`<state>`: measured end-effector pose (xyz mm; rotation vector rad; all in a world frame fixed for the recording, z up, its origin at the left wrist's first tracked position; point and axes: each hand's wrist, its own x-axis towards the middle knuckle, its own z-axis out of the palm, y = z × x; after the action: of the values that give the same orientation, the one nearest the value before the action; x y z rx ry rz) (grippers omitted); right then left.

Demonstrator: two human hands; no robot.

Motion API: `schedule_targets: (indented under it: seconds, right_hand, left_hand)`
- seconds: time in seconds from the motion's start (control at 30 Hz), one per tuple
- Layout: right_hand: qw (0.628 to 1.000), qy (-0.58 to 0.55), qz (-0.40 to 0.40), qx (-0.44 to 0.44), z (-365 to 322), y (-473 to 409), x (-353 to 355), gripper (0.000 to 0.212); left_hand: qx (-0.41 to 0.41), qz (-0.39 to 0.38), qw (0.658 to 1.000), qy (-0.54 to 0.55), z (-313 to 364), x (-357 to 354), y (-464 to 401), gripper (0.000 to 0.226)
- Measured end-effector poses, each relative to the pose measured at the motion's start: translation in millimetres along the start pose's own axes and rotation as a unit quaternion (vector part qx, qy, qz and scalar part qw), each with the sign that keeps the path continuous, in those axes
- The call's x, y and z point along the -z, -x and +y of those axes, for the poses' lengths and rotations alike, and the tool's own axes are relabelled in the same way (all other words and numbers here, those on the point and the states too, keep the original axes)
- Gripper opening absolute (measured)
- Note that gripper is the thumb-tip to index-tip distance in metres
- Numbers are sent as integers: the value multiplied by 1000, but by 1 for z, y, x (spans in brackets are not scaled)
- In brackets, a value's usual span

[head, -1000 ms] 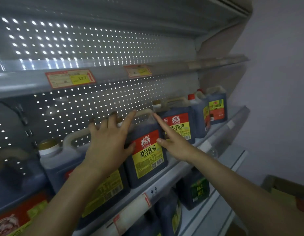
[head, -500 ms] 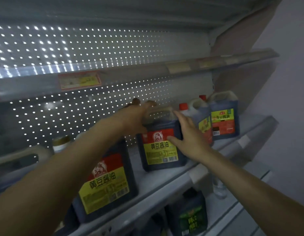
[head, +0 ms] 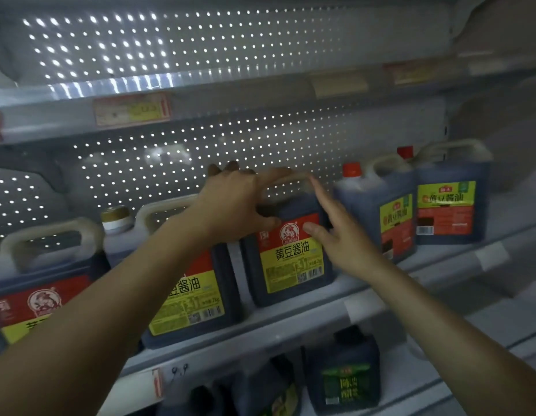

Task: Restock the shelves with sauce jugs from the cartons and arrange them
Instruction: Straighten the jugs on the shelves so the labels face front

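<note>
Dark sauce shows through the translucent plastic of the red-and-yellow-labelled jug (head: 290, 250), which now stands upright on the shelf (head: 290, 318), slid along from where it sat a second ago to open a gap from the like jug at its left (head: 188, 292) and close on the red-capped jugs (head: 377, 205) to its right. The left hand (head: 239, 205) grips this jug's shoulder and moulded loop handle, thumb on the label's top, while the right hand (head: 335, 235) lies with straight fingers against its right edge; beyond the jug the perforated metal back panel (head: 200, 139) glints, and I judge the placing done, only squaring left
</note>
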<state>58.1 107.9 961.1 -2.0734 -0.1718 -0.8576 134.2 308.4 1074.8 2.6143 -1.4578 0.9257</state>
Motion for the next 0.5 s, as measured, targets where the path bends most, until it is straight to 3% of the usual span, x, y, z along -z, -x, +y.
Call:
schedule_targets:
  seconds: [0.1, 0.5]
  right_hand:
    - [999, -20, -29, 9, -5, -2, -6, 82]
    - [996, 70, 36, 36, -15, 13, -13, 84]
  left_hand:
    - [32, 7, 999, -6, -4, 6, 18, 86]
    - [31, 38, 998, -33, -11, -5, 30, 88]
